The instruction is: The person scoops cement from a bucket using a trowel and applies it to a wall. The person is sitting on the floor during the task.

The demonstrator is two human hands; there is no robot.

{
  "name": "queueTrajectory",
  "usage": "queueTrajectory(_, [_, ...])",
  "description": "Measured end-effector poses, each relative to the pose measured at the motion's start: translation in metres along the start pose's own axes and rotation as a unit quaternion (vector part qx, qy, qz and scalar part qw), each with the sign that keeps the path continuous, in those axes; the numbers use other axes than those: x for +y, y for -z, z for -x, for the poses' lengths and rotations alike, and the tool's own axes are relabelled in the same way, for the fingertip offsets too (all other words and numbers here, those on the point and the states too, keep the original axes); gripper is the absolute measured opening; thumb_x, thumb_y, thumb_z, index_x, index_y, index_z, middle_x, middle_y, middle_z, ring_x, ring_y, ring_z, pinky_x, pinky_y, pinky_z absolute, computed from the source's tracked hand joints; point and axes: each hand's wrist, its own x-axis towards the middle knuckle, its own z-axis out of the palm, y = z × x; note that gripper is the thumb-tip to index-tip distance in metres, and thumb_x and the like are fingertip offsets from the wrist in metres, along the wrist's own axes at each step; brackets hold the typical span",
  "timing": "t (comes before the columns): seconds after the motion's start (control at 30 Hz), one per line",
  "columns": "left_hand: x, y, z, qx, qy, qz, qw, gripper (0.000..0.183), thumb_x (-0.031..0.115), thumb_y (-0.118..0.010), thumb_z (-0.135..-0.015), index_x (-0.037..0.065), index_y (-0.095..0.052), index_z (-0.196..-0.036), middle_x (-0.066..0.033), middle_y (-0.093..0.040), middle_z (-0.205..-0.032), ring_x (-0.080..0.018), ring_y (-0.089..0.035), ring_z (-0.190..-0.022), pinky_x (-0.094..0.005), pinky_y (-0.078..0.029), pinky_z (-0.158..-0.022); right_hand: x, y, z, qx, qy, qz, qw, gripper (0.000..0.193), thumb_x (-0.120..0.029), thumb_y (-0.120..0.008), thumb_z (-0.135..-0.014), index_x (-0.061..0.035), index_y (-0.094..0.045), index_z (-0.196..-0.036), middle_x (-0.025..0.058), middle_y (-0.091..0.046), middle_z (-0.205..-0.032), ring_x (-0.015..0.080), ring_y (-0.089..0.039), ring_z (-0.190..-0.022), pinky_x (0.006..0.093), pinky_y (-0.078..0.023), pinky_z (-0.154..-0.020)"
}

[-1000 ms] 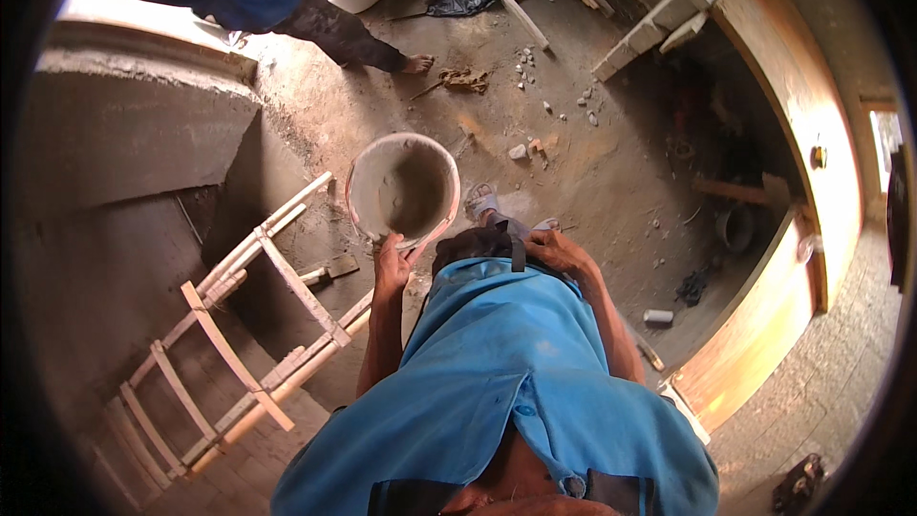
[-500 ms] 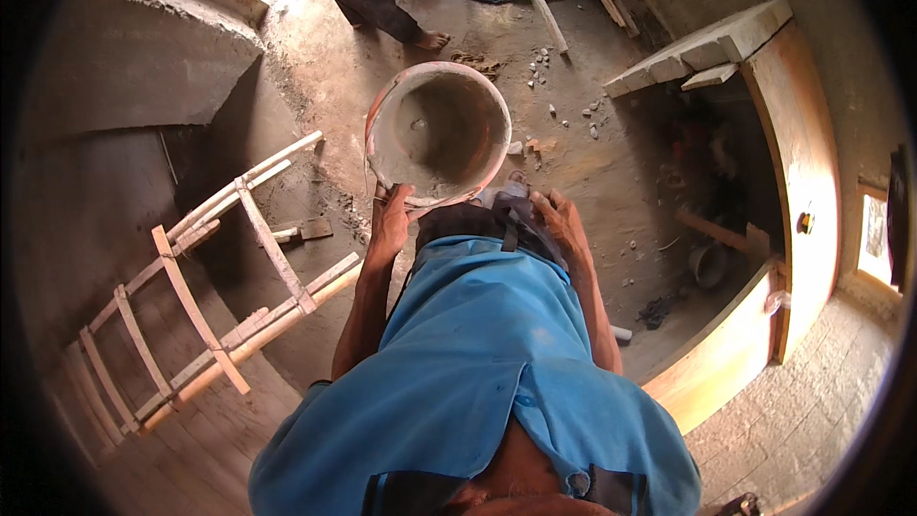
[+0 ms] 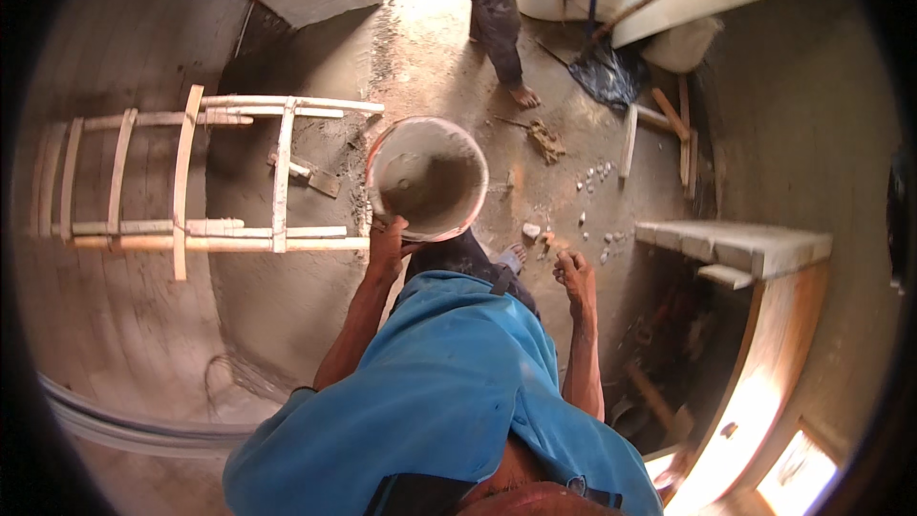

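Left hand (image 3: 388,247) on the bucket (image 3: 464,170), right hand (image 3: 576,279) apart.

head view | texts: none legible | labels: none legible | numbers: none legible | signs: none legible

We see a bright blue shirt (image 3: 458,354), its left sleeve (image 3: 277,418) edged by a narrow dark band (image 3: 304,389). At the near side, 2 dark panels (image 3: 415,494) flank the open neck, with a round button (image 3: 576,485) beside the right panel. Beyond the far hem we make out dark trousers (image 3: 458,256) and a dark strap (image 3: 501,280). The left hand (image 3: 387,241) and right hand (image 3: 575,277) are bare.
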Motion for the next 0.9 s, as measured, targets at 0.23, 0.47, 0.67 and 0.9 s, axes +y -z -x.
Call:
queueTrajectory(0.23, [0.033, 0.057, -0.059, 0.103, 0.007, 0.142, 0.984, 0.063, 0.009, -0.056, -0.083, 0.007, -0.033, -0.142, -0.0206, -0.053, -0.125, -0.0375, -0.067, -0.101, -0.0488, -0.065, -0.078, -0.097, -0.083, -0.112, -0.106, 0.07, 0.11, 0.986, 0.043, -0.036, -0.065, -0.096, 0.0035, -0.063, -0.112, 0.0086, -0.066, -0.091, 0.0145, -0.062, -0.078, 0.0277, -0.05, -0.071])
queueTrajectory(0.47, [0.082, 0.106, -0.16, 0.18, 0.046, 0.116, 0.976, 0.062, 0.004, -0.054, -0.083, 0.004, -0.033, -0.142, -0.022, -0.055, -0.121, -0.0379, -0.067, -0.099, -0.0503, -0.065, -0.07, -0.193, -0.258, -0.22, -0.203, 0.136, 0.221, 0.944, 0.04, -0.036, -0.061, -0.098, 0.0017, -0.065, -0.11, 0.007, -0.066, -0.092, 0.0156, -0.063, -0.083, 0.0305, -0.051, -0.076])
queueTrajectory(0.67, [0.203, 0.092, -0.244, 0.169, 0.028, 0.048, 0.984, 0.06, 0.006, -0.056, -0.082, 0.008, -0.04, -0.14, -0.0153, -0.057, -0.108, -0.0318, -0.065, -0.092, -0.0517, -0.063, -0.069, -0.243, -0.347, -0.301, -0.169, 0.264, 0.393, 0.865, 0.032, -0.03, -0.058, -0.099, 0.0002, -0.066, -0.107, 0.0155, -0.068, -0.093, 0.0276, -0.065, -0.085, 0.0365, -0.051, -0.076])
queueTrajectory(0.9, [0.288, 0.078, -0.415, 0.127, -0.033, -0.032, 0.991, 0.054, 0.01, -0.058, -0.083, 0.001, -0.041, -0.133, -0.0134, -0.055, -0.101, -0.0236, -0.061, -0.084, -0.0425, -0.059, -0.065, -0.145, -0.24, -0.417, -0.059, 0.215, 0.577, 0.786, 0.037, -0.037, -0.057, -0.091, -0.0011, -0.064, -0.094, 0.0218, -0.066, -0.088, 0.0394, -0.065, -0.088, 0.0491, -0.049, -0.075])
